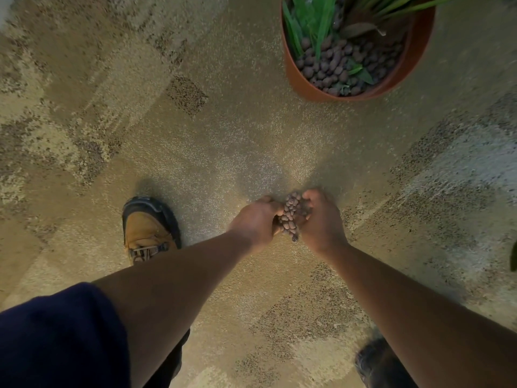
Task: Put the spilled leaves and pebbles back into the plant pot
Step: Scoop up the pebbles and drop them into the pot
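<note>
- You're looking straight down at the carpet point(212, 141), a mottled tan weave with darker speckled patches and paler blocks; it fills the whole view, and no wall or furniture shows.
- Up at the top right sits the plant pot point(300, 82), terracotta-coloured and round, cut off by the upper edge. Inside it you've got green leaves point(310, 21) standing up and a bed of brown pebbles in the pot point(333, 65).
- Your dark blue sleeve point(56, 340) fills the lower left corner, with your bare forearm running out of it.
- Your tan shoe point(145, 231) with its dark toe cap is planted on the carpet, left of your hands; the dark toe of the other shoe point(372, 359) peeks out under your right arm.
- Your left hand point(256, 219) and right hand point(321, 219) are cupped side by side, fingers curled in, low and centre, well apart from the pot.
- Between them you're holding a heap of pebbles point(291, 217), small, round and brown, piled in the gap between both palms.
- A sliver of green leaf point(513, 256) shows at the right edge.
- No writing or brand can be read on the pot or the shoes.
</note>
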`<state>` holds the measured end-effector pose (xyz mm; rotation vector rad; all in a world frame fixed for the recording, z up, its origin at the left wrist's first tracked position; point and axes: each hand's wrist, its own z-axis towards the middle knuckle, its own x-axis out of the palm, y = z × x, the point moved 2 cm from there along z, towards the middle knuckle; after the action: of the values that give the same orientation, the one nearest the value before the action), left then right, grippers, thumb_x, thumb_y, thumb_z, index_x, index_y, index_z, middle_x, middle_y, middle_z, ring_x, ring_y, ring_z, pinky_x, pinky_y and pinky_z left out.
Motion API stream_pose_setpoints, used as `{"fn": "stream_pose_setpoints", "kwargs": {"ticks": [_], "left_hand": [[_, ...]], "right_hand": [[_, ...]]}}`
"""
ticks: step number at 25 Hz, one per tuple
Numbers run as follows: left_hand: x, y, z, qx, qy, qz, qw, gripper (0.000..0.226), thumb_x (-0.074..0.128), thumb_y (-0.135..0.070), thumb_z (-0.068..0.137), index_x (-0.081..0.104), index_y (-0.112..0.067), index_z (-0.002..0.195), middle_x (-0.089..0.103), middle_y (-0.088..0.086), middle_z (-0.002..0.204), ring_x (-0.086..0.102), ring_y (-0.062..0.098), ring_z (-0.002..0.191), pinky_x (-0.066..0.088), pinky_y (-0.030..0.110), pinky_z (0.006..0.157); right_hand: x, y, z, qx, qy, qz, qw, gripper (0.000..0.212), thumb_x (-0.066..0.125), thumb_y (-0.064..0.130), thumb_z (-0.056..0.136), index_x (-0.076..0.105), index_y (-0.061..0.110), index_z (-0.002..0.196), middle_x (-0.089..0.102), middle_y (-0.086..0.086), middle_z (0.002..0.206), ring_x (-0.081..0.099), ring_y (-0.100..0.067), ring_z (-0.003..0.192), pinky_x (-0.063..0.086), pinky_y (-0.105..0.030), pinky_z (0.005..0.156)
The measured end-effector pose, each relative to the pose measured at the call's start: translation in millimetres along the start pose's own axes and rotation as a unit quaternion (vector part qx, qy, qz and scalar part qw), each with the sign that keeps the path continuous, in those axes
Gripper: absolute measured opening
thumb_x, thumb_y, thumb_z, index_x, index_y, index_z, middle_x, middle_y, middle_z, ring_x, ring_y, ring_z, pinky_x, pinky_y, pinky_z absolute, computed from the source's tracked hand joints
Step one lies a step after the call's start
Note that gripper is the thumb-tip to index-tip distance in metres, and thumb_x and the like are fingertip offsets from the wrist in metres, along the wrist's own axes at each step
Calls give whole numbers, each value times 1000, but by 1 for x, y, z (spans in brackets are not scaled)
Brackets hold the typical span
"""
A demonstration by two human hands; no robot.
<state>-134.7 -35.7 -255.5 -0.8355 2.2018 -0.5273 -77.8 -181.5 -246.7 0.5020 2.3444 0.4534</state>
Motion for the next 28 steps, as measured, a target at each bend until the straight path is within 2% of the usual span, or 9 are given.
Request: {"fn": "stream_pose_setpoints", "kwargs": {"ticks": [2,4,6,10,16,19,21,24,28], "left_hand": [[-3,0,-1,-10,-18,-48,999,29,70,-12,93,68,-13,122,65,3,123,63,20,111,53,30,101],[-7,3,1,-9,-29,-71,997,25,68,-8,94,71,-13,119,67,3,121,62,19,111,52,30,101],[-10,5,3,-8,-21,-64,998,22,67,-5,94,73,-13,114,66,3,116,62,20,108,53,30,98],[-7,2,2,0,6,-6,1000,26,68,-6,94,69,-12,119,60,3,119,63,21,107,57,31,95],[-9,-8,8,-30,-19,20,999,17,65,-8,96,70,-8,112,63,3,117,65,21,105,58,32,91],[-11,-9,6,-11,2,36,999,16,65,-3,94,67,-8,109,64,4,112,66,21,100,59,30,88],[-14,-5,5,0,19,34,999,13,65,-3,94,67,-8,106,65,3,108,67,20,96,59,28,84],[-26,-2,4,-9,24,29,999,17,65,-4,96,71,-11,110,68,2,112,69,17,99,60,26,85],[-63,-37,3,36,-69,-57,995,17,63,-2,97,76,-11,102,72,2,104,72,14,96,59,17,77]], "right_hand": [[3,8,5,10,14,-3,1000,34,70,13,90,56,13,121,53,-5,120,59,-16,101,56,-23,77],[5,11,7,-9,22,-41,999,26,68,14,92,58,12,116,52,-4,114,54,-14,95,47,-14,67],[6,9,5,-27,36,-75,996,15,65,14,94,63,11,109,54,-5,111,54,-15,91,38,-12,61],[3,-3,0,-32,33,-78,996,12,64,8,93,70,12,103,62,-8,108,58,-16,85,35,-11,59],[-22,12,-2,-2,-71,96,993,19,73,6,89,70,15,105,66,-3,108,69,-13,90,54,-11,67],[-46,37,0,-25,-125,192,973,24,74,6,89,68,15,110,71,-4,106,72,-10,88,61,-18,72],[-68,56,1,-45,-167,230,958,23,74,6,88,68,15,109,72,-4,100,73,-13,82,63,-24,68],[-102,82,7,-71,-231,276,930,22,75,4,86,70,11,107,73,4,89,73,-7,75,60,-21,62],[-142,104,22,-77,-286,338,893,21,77,3,82,71,15,98,72,12,81,73,-1,77,60,-20,67]]}}
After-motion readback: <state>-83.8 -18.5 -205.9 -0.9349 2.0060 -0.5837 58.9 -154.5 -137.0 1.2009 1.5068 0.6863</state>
